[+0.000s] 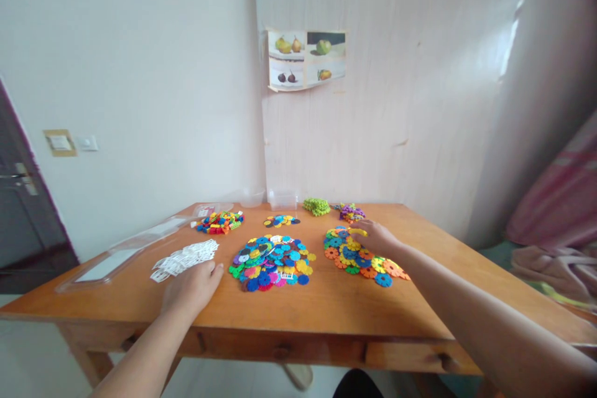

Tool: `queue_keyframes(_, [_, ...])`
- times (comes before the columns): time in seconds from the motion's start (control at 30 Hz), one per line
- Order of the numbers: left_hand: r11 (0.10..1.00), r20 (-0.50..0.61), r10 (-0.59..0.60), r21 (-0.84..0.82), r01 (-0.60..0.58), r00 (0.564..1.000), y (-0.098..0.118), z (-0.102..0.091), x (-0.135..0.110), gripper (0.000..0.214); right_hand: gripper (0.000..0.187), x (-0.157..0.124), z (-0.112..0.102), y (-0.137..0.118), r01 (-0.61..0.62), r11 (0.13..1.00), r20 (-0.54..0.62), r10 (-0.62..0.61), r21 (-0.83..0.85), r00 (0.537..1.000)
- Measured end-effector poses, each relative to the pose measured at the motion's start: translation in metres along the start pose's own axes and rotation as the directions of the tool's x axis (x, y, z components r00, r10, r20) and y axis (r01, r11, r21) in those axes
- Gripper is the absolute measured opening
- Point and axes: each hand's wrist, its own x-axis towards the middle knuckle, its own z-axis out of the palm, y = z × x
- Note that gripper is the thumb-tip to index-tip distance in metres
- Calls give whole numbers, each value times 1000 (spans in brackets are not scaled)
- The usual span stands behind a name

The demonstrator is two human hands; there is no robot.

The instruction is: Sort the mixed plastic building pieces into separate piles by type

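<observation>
My right hand [373, 237] is over the far edge of a pile of notched plastic discs [357, 255] in blue, orange, yellow and green. Its fingers are closed on a yellow disc [357, 232]. My left hand [198, 285] rests low at the near side of a heap of white fence-like plastic pieces [186, 259]. Its fingers curl under, so whatever they hold, if anything, is hidden. Between the hands lies a larger mixed pile of coloured discs [273, 261], with a few white pieces among them.
Toward the back of the wooden table [326, 314] are colourful building blocks [220, 222], a small disc group [282, 221], green pieces [316, 206], purple pieces [351, 212] and a clear plastic box [283, 200]. Clear lids [125, 253] lie at the left. A wall stands behind.
</observation>
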Motion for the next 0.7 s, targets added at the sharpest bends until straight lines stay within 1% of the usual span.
queue_keyframes(0.1, [1000, -6, 3, 24, -3, 1000, 2, -2, -1, 51, 38, -1, -1, -18, 40, 999, -71, -40, 3, 997])
queue_keyframes(0.17, [1000, -6, 4, 30, -4, 1000, 3, -2, -2, 51, 35, -3, 0, -35, 115, 993, -117, -112, 18, 987])
queue_keyframes(0.23, [999, 0, -1, 35, 1, 1000, 4, -3, -3, 51, 31, -5, 4, -54, 198, 979, -118, -191, 53, 974])
queue_keyframes(0.3, [999, 4, -1, 41, 1, 1000, 5, -5, -4, 51, 29, -7, 12, -74, 250, 964, -71, -244, 95, 967])
queue_keyframes(0.4, [999, -1, -3, 42, 3, 1000, 7, -8, -7, 50, 29, -7, 26, -100, 276, 953, 28, -282, 128, 959])
queue_keyframes(0.47, [999, -6, -8, 34, 8, 1000, 9, -10, -9, 49, 31, -5, 36, -113, 283, 952, 101, -295, 120, 950])
queue_keyframes(0.6, [1000, 10, -29, 10, 29, 1000, 10, -12, -11, 47, 32, 3, 49, -131, 295, 955, 217, -294, 29, 931])
queue_keyframes(0.7, [1000, -1, -28, -8, 28, 1000, 8, -10, -11, 47, 26, 9, 52, -138, 311, 950, 266, -296, -14, 917])
